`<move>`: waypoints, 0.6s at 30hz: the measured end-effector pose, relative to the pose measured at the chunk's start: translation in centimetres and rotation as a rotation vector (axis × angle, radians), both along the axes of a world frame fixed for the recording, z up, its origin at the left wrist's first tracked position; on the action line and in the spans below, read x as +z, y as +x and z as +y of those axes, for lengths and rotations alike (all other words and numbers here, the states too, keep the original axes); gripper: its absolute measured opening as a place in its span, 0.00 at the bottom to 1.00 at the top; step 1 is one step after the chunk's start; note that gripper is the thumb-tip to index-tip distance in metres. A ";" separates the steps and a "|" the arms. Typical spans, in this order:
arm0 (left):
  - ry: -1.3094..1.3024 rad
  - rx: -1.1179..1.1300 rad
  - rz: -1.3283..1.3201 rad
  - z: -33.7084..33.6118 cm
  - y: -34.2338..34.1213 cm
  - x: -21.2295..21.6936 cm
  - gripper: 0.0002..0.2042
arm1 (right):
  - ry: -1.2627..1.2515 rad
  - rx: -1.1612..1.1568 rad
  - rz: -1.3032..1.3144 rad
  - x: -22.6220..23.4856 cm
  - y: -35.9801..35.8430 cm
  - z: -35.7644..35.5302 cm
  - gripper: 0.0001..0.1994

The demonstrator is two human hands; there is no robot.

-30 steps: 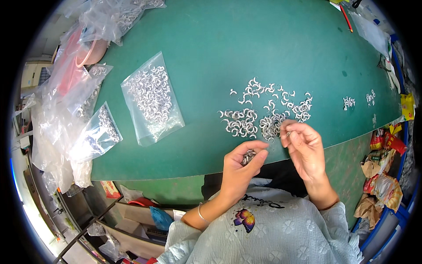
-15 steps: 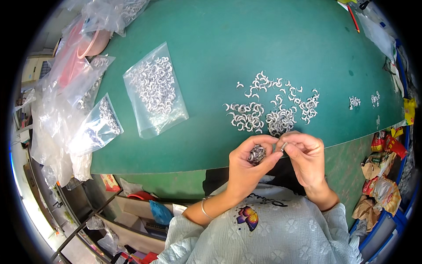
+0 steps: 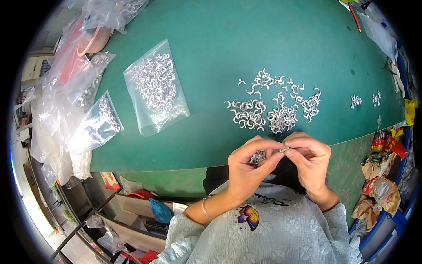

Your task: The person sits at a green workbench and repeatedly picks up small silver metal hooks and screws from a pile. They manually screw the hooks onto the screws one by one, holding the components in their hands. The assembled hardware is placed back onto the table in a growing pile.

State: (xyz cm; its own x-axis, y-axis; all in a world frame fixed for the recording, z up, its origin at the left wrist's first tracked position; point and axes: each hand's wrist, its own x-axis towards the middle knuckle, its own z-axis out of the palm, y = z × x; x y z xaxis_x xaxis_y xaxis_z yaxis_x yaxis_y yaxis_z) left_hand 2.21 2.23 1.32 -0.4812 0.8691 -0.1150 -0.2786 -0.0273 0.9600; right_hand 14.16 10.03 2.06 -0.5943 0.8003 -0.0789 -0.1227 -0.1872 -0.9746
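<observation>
- Far left: a heap of clear plastic bags (image 3: 66,110) lies at the edge of the green table (image 3: 228,48); several hold small silvery parts.
- Left of centre: a flat zip bag of crescent-shaped metal pieces (image 3: 154,86) lies alone on the mat.
- Centre: loose metal crescents (image 3: 272,105) are scattered in small clusters just beyond the hands, near the table's front edge.
- Left hand (image 3: 250,165): curled closed, cupping a cluster of silvery pieces (image 3: 257,157) in the palm, thumb and forefinger reaching toward the right hand.
- Between the hands: a single small metal piece (image 3: 284,149), pinched at the meeting fingertips above the table edge.
- Right hand (image 3: 310,156): closed in a fingertip pinch on that piece.
- Handling, as judged: the piece is light, rigid, smooth and probably slippery; it is best taken by fingertips across its middle.
- Far right: crumpled wrappers (image 3: 382,176) lie beside the table.
</observation>
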 end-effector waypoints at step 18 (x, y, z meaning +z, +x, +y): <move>-0.048 -0.236 -0.846 -1.0 -1.2 -0.4 0.05 | 0.897 0.008 -0.688 -0.7 -1.2 2.2 0.15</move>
